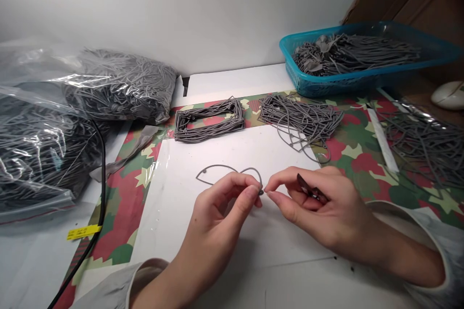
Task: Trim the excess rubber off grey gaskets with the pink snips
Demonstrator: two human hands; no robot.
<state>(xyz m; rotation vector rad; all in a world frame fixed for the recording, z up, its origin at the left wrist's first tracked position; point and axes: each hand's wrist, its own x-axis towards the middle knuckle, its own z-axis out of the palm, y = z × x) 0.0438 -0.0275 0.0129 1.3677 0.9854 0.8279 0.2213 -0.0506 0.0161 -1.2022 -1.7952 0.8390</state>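
Observation:
A thin grey rubber gasket (258, 174) is pinched between the thumb and forefinger of my left hand (221, 222). Its slack loop trails behind those fingers onto the white paper, where a small nub shows on the strip. My right hand (322, 207) brings its thumb and forefinger tips together right beside the pinched part of the gasket. Whether anything tiny sits between those tips I cannot tell. Tucked in the curled fingers of my right hand is a small dark pointed tool (304, 186); its exact kind is partly hidden.
Behind the paper (174, 203) lie a neat rectangular stack of gaskets (209, 136) and a tangled pile (308, 118). A blue basket (326, 84) of grey strips stands back right. Plastic bags (126, 84) of them fill the left, near a black cable (103, 188). More strips (424, 140) lie right.

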